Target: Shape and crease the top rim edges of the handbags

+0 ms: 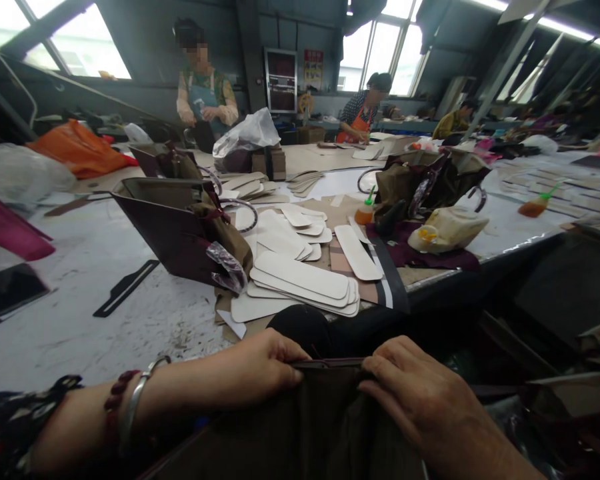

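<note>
At the bottom of the head view, a dark olive-brown handbag [330, 427] is held close to my body, its upper edge toward the table. My left hand [260, 367] pinches this edge on the left, thumb on the near side. On the right, my right hand [420, 387] grips the same edge between thumb and fingers. The fabric between the hands is gathered into folds. Just beyond the edge is a round black object [300, 330]. A stack of white oblong panels [303, 277] lies on the table past my hands.
A maroon half-made bag [163, 233] stands on the worktable [145, 340], near a flat black strip [125, 287]. To the right are another bag [415, 180], a yellowish plastic container [450, 230] and a small glue bottle [365, 210]. Other people [207, 87] work farther back.
</note>
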Available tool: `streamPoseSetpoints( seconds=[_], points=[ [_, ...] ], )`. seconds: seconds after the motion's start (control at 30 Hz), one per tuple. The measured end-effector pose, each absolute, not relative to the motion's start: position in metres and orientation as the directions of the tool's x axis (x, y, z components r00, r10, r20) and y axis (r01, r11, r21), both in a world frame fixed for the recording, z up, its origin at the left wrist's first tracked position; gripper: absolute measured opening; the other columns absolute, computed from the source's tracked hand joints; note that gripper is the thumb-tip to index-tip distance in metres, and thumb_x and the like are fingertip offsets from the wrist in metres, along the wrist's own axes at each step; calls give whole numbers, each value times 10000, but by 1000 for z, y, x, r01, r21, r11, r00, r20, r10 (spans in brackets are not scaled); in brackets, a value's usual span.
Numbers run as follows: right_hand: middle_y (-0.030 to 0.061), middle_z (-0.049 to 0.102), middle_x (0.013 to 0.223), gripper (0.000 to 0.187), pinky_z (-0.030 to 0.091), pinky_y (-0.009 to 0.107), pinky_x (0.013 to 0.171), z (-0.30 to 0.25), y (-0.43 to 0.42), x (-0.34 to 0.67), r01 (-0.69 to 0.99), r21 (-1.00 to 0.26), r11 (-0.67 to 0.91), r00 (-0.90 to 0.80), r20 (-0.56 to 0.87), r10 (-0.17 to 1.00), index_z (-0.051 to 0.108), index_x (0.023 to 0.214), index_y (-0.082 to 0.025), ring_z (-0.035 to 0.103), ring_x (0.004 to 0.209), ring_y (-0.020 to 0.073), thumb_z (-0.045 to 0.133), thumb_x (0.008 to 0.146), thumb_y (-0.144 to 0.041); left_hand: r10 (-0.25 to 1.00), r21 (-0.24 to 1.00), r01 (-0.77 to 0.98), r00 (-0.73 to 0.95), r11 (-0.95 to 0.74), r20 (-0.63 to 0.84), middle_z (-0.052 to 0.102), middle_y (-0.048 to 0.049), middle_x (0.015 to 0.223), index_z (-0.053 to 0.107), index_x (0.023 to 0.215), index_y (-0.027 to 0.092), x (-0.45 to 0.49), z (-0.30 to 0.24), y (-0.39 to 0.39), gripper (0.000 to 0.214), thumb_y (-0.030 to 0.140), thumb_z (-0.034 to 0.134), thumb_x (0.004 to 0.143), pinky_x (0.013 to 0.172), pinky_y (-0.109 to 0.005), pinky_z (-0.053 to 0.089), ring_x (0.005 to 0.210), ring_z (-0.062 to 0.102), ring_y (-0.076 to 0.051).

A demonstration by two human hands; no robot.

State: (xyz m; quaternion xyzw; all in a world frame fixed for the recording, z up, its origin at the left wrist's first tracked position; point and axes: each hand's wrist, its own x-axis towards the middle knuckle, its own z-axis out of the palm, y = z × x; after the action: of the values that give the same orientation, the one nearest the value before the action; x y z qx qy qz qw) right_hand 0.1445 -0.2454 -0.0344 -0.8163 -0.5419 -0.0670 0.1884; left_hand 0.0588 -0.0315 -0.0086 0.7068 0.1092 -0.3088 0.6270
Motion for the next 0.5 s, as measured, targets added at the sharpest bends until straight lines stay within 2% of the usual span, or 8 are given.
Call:
streamPoseSetpoints(
  seconds=[0.13, 0.3, 0.5],
  points=[
    [27, 530, 767, 73, 422, 279, 602, -36, -243, 145, 891, -271, -365, 429, 240, 871, 523, 744, -205, 493, 719, 174, 521, 761, -134, -235, 809, 558, 774, -188, -588, 573, -6, 665, 652, 880, 138, 58, -10, -29, 275, 208, 482, 675, 484, -183, 326, 499, 413, -88],
    [8, 521, 697, 99, 389, 272, 575, -38, -242, 147, 901, -254, -351, 411, 243, 879, 489, 708, -207, 477, 668, 164, 494, 775, -134, -251, 826, 530, 787, -193, -564, 582, -4, 685, 655, 879, 156, 59, -13, -29, 286, 200, 467, 669, 510, -192, 347, 537, 451, -105],
    [13, 515, 700, 89, 372, 289, 574, -41, -243, 146, 890, -275, -365, 430, 232, 873, 480, 760, -204, 460, 659, 178, 511, 767, -120, -243, 825, 532, 788, -191, -565, 572, -3, 668, 649, 865, 138, 61, -14, -30, 272, 214, 479, 666, 491, -188, 328, 526, 437, -102]
  ],
)
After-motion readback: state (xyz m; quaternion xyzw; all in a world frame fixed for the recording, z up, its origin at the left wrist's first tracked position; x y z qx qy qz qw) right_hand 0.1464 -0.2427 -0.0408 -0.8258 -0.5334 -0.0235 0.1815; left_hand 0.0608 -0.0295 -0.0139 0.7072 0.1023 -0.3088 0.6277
